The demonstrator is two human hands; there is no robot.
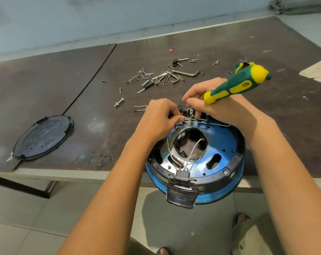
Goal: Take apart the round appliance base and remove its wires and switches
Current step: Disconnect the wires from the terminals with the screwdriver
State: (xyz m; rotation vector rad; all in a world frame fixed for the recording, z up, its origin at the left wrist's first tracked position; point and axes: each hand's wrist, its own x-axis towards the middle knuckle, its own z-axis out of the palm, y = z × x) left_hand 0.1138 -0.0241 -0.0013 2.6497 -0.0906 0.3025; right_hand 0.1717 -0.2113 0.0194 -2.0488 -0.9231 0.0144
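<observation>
Half done: cover (pixel 43 137) off, screws (pixel 145 83) out. Left hand (pixel 159 118) pinched a wire (pixel 185 119), right hand (pixel 216 105) gripped the screwdriver (pixel 237 83); switches (pixel 190 113) and wires were still in the base (pixel 227 142).

A plain repair workshop.
Scuffed counter (pixel 156 43) strewn mid-frame with loose screws (pixel 119 102) and hex keys (pixel 171 77); tiled floor (pixel 27 218) below.

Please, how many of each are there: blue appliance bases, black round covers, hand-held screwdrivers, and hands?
Blue appliance base: 1
Black round cover: 1
Screwdriver: 1
Hands: 2, the left hand pinching white wires, the right hand holding the screwdriver
Total: 5
</observation>
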